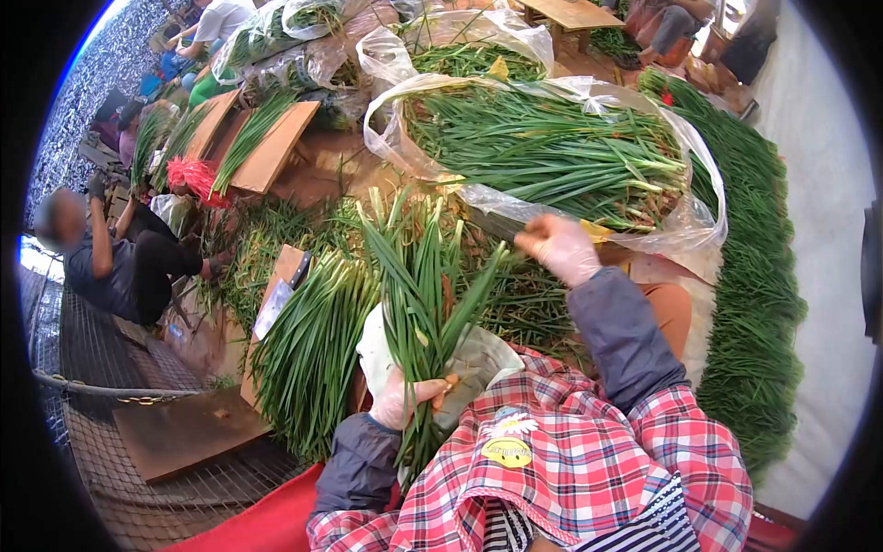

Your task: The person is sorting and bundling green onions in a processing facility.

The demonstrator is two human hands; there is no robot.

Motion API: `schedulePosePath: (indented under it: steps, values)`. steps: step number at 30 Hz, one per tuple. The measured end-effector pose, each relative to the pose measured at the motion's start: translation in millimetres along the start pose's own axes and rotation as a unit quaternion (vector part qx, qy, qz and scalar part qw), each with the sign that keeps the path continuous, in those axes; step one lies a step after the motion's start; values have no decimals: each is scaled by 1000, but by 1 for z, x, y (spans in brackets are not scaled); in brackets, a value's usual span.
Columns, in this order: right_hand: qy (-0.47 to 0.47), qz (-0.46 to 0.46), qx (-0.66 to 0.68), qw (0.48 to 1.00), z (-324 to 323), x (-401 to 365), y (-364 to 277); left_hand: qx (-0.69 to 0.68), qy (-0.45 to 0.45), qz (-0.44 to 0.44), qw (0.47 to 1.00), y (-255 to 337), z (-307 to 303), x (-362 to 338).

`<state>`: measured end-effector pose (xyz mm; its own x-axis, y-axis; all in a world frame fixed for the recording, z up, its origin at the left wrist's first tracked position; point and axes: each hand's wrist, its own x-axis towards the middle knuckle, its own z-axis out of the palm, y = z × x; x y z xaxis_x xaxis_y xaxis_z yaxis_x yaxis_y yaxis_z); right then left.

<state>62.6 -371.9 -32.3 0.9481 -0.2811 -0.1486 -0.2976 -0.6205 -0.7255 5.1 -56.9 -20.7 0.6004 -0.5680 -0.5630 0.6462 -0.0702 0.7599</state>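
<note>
My left hand (405, 400), in a thin clear glove, is closed around a bunch of garlic chives (414, 294), pale stem ends pointing up and away from me. The gloved right hand (559, 250) is at the front edge of an open plastic bag (704, 198) heaped with chives. Its fingers are curled together beside a dark flat strip; I cannot tell what they hold. Left of my held bunch, a larger pile of chives (317, 340) rests over a wooden board (253, 382). On the board's far end lies a knife (300, 270) with a dark handle.
Loose trimmed leaves (262, 248) cover the ground ahead. A long row of chives (750, 322) runs along the right. A seated person (115, 262) is at the left, near tilted boards (276, 147) and red ties (193, 175). Other people sit farther back.
</note>
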Motion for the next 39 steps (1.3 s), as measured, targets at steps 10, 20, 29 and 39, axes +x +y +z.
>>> schedulePosePath:
  steps: [10,20,29,39]
  values:
    - [-40,-289,-265,919,4,39,-89,240,123,49,962,18,-3,-11]
    - [-111,-318,-164,927,51,34,-82,231,149,9,961,19,-15,-19]
    - [-27,35,502,864,110,56,-35,84,85,-1,993,21,-15,-33]
    - [0,-69,709,701,-34,64,63,-11,97,-16,995,1,-52,-54]
